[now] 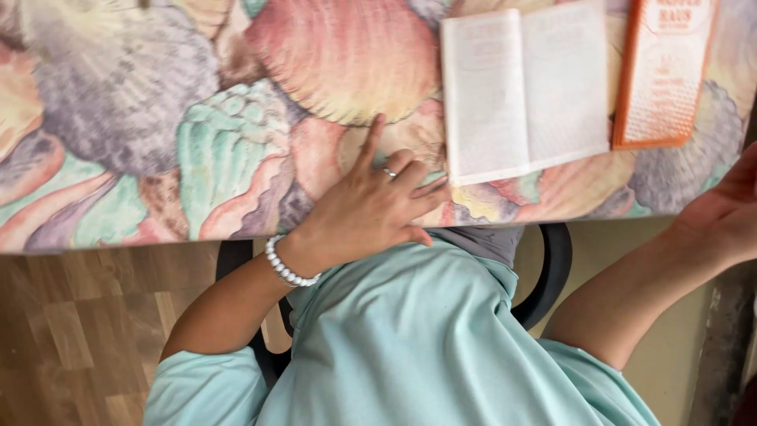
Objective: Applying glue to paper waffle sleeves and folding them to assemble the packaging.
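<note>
- A tablecloth (142,118) printed with large seashells in pastel pink, lilac, mint green and peach covers the table.
- An open booklet (524,91) at far right shows pale cream pages with faint grey print.
- Just right of it, a card (662,75) is white with an orange border.
- The left hand (371,209) wears a silver ring, with a white beaded bracelet (288,267) at the wrist.
- The shirt (410,339) is light aqua.
- The floor (79,331) is brown wood parquet.

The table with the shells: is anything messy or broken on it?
Nothing looks broken or spilled. The open booklet lies a bit crooked beside the orange leaflet; the left hand rests flat on the table.
</note>
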